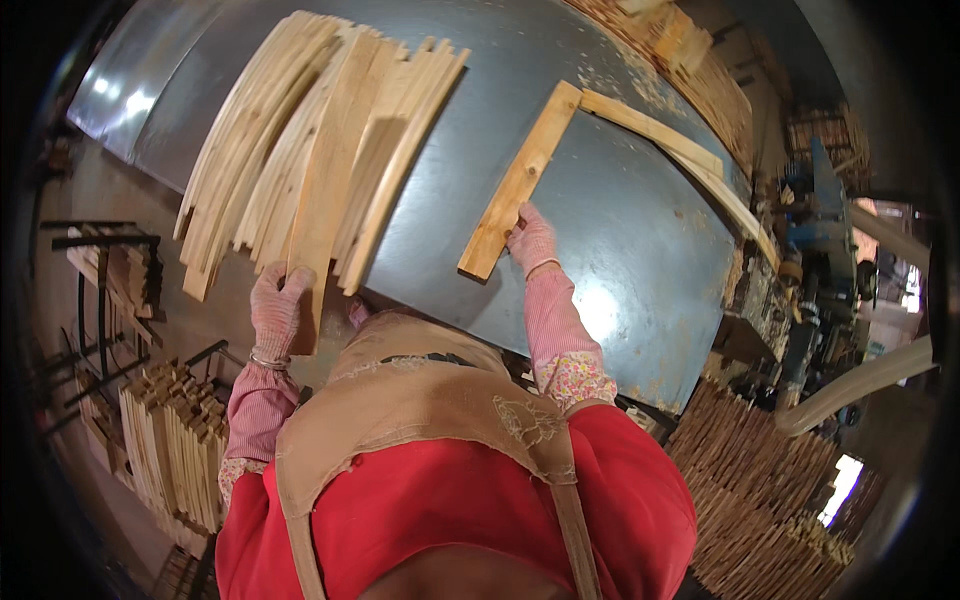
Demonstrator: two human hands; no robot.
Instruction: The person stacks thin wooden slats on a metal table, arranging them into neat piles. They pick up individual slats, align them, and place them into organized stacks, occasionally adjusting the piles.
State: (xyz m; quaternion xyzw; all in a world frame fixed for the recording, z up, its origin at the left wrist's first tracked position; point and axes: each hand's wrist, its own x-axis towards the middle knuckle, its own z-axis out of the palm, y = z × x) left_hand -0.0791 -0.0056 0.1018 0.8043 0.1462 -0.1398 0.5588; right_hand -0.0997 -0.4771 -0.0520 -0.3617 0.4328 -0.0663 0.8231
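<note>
**A:** Left hand [277, 312] pinches the near end of the long board [337, 165], thumb on top! The board lies over the pile [240, 150], that end poking past the table's [430, 235] edge.

**B:** And there's the danger: let the pinch slip and the end could dip. The pile looks loose, its ends uneven, so a sideways drag might pull slats along with it.

**A:** Over to the right hand [532, 242], fingers closed on the edge of the short board [522, 185], flat on the table near its lower end.

**B:** Watch the far tip! It sits right by the end of a strip [655, 133]; swing the board rightward and it could shove that strip out of line.

**A:** Splinters?

**B:** Possible, if a glove slides along a rough edge.
</note>
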